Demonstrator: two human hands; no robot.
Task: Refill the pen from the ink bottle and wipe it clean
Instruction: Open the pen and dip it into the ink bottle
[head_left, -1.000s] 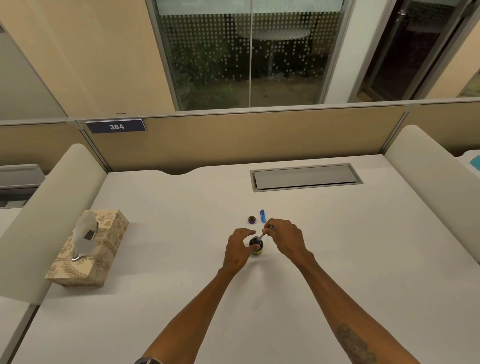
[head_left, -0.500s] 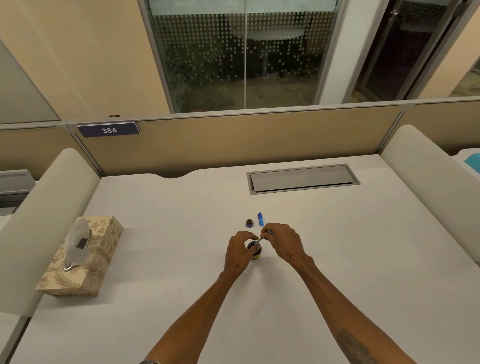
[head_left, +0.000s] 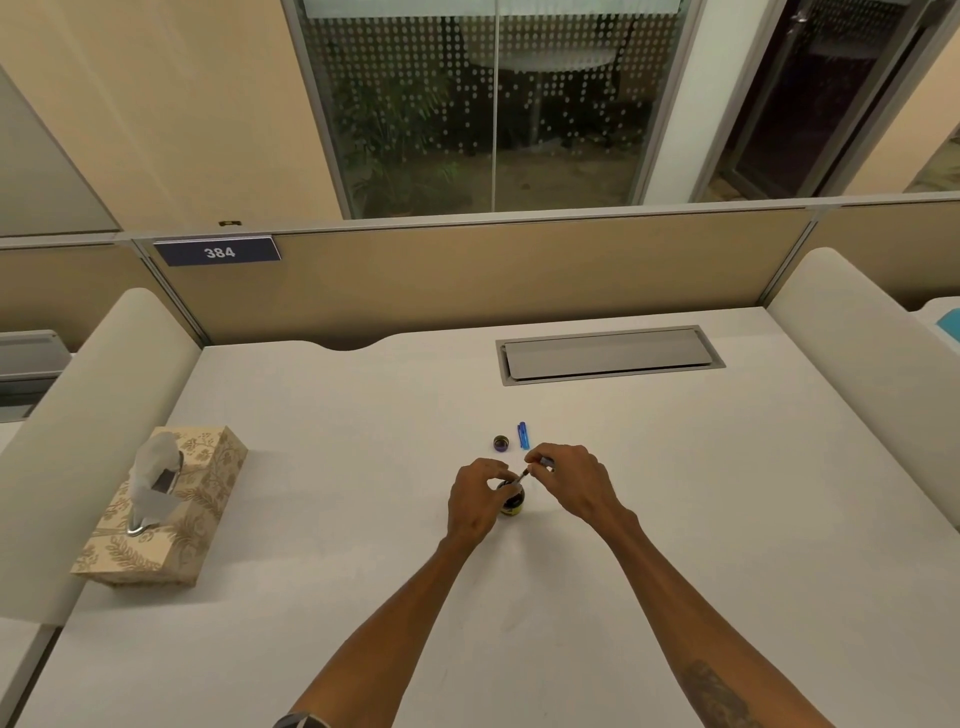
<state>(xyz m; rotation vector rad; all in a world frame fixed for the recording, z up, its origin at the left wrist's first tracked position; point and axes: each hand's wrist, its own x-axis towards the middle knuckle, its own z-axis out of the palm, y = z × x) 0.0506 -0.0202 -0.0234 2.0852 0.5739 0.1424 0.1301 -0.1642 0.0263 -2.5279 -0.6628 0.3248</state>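
A small dark ink bottle (head_left: 513, 501) with a yellow label stands open on the white desk (head_left: 363, 467). My left hand (head_left: 475, 501) wraps around its left side and holds it. My right hand (head_left: 569, 480) pinches a thin pen (head_left: 523, 473), tilted with its tip at the bottle's mouth. Just behind lie the round dark bottle cap (head_left: 501, 442) and a blue pen part (head_left: 523, 435).
A patterned tissue box (head_left: 171, 506) with a tissue sticking up sits at the desk's left. A grey cable hatch (head_left: 608, 354) is set in the desk at the back right. Padded dividers flank both sides; a partition panel marked 384 stands behind.
My head has shifted slightly, so the scene moved a little in view. Both hands stay at the bottle, the pen tip still at its mouth.
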